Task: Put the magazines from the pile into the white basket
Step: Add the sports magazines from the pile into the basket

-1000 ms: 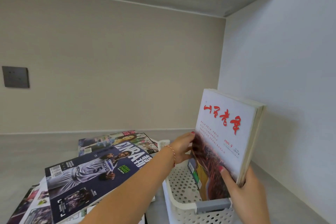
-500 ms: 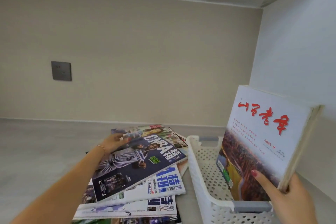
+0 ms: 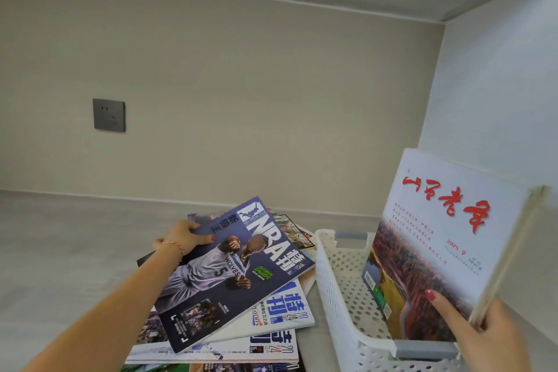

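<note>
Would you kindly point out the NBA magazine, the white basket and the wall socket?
NBA magazine (image 3: 229, 275), head view, middle of its cover.
White basket (image 3: 335, 290), head view, its perforated left wall.
Wall socket (image 3: 109, 115), head view, centre of its plate.

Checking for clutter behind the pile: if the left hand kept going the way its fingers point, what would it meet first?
The left hand, gripping the NBA magazine, points away toward the back wall. Beyond it only bare shelf shows, so probably the wall; depth is uncertain.
</note>
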